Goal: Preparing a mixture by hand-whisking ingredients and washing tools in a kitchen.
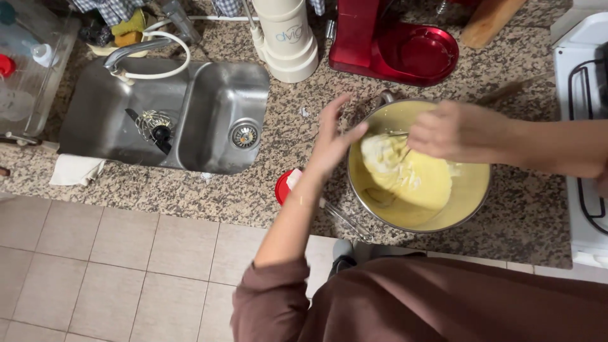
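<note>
Bowl (472, 190) of yellow batter under right hand (446, 132), left hand (334, 139) apparently touching rim

A speckled granite tabletop (285, 152) runs across the scene. Set into its left part is a steel double sink (209, 95), with a whisk attachment (152, 123) lying in the left basin and a round drain (244, 135) in the right one. A curved faucet (130, 54) stands at the far edge of the sink. A white cloth (75, 170) lies on the near left rim. Far and centre stands a white cylindrical appliance (286, 38), and just right of it a red stand mixer base (392, 44). A white stove (586, 126) sits at the far right. Beige floor tiles (114, 266) fill the near left.
</note>
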